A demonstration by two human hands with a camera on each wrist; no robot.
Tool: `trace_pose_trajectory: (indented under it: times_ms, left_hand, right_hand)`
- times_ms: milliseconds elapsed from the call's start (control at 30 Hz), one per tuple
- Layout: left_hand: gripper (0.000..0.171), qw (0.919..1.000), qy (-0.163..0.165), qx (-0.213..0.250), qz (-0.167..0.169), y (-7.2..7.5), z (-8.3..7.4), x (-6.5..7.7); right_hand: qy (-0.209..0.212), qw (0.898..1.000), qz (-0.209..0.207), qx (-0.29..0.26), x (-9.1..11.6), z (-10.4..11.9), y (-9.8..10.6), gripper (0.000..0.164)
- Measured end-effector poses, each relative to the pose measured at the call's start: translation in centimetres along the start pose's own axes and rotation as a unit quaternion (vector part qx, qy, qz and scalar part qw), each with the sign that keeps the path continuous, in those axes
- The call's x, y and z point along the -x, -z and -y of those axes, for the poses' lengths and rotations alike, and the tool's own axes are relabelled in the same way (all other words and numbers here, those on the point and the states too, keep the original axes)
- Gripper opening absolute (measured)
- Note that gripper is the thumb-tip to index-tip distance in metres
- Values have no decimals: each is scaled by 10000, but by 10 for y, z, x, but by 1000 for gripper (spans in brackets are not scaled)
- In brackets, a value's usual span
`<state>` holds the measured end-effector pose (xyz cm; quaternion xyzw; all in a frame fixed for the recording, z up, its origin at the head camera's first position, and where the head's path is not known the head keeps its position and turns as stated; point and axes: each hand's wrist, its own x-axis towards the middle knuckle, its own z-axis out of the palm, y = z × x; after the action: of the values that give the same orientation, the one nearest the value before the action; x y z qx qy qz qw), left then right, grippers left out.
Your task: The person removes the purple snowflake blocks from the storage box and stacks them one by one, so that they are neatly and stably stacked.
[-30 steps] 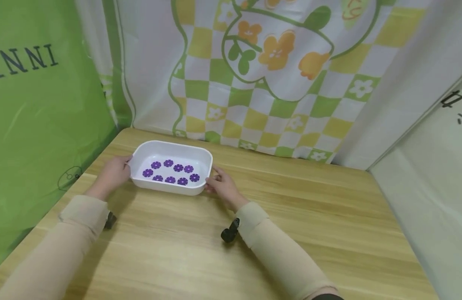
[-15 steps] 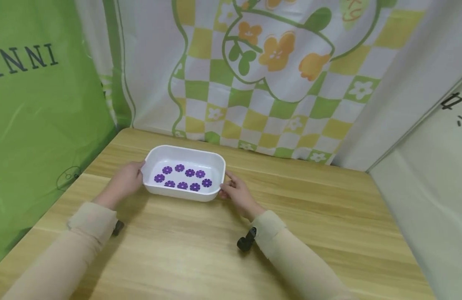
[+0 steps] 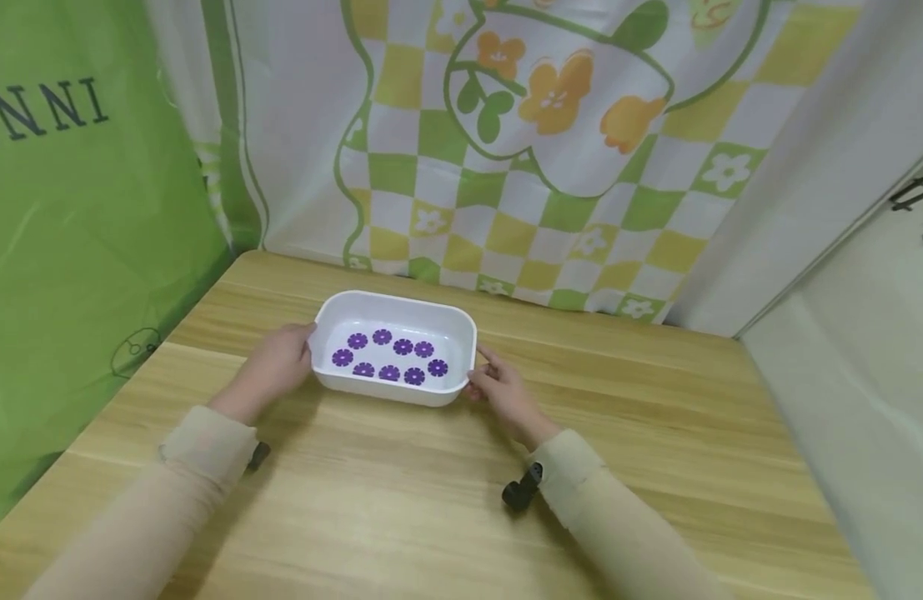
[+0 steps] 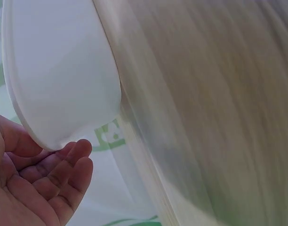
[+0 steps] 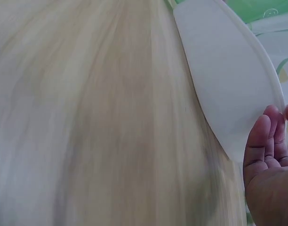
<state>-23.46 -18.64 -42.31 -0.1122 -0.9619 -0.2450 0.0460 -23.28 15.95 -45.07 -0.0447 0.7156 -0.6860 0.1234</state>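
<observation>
Status, by judgement: grip made at both ends, release outstanding, final placing undetermined. Left hand (image 3: pixel 277 367), at nine o'clock, pinching the left end of one white, rounded-rectangular, glossy dish (image 3: pixel 401 313), probably plastic, which lies directly between the grips, toward eleven o'clock on the pale wood-grain tabletop (image 3: pixel 401 492) (base contact unclear) and shows nine purple flower-shaped motifs (image 3: pixel 403 347) across its floor. Right hand (image 3: pixel 509 398), at four o'clock of the dish, fingers outside the wall, thumb at the rim, pinching the right end.
</observation>
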Motion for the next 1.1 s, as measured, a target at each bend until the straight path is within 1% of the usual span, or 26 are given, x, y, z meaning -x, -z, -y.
trace_pose_trajectory:
  times_ms: [100,233,400,567,700,800,867,933,1033,1100]
  left_hand:
    - [42,10000,-67,-55,23,-5,-8,-1]
    - [43,9994,-226,-202,144,-12,-19,-2]
    - [46,9987,-350,-226,294,-15,-32,-6]
    - [46,9984,-392,-237,343,-20,-38,-7]
    - [45,9979,-507,-232,338,-24,-41,-6]
    - [49,9977,-536,-193,370,-26,-43,-5]
    - [58,9973,-546,-189,446,-26,-43,-5]
    - [77,9967,-534,-237,560,-26,-42,-7]
    - [105,9941,-619,-443,778,-27,-40,-14]
    - [117,9920,-648,-557,926,-28,-37,-20]
  right_hand:
    - [-37,10000,-49,64,4,-2,11,62]
    - [-73,9998,-171,102,11,-2,25,61]
    - [48,9997,-213,70,17,-3,39,61]
    - [60,9998,-157,44,21,-3,48,63]
    - [-10,9997,-216,106,24,-4,54,63]
    - [-52,9996,-247,140,25,-4,57,63]
    - [-51,9996,-217,143,26,-4,59,63]
    - [-27,9998,-162,131,27,-4,59,63]
    - [22,9999,-129,98,28,-4,59,63]
    - [39,9999,-133,90,28,-4,59,63]
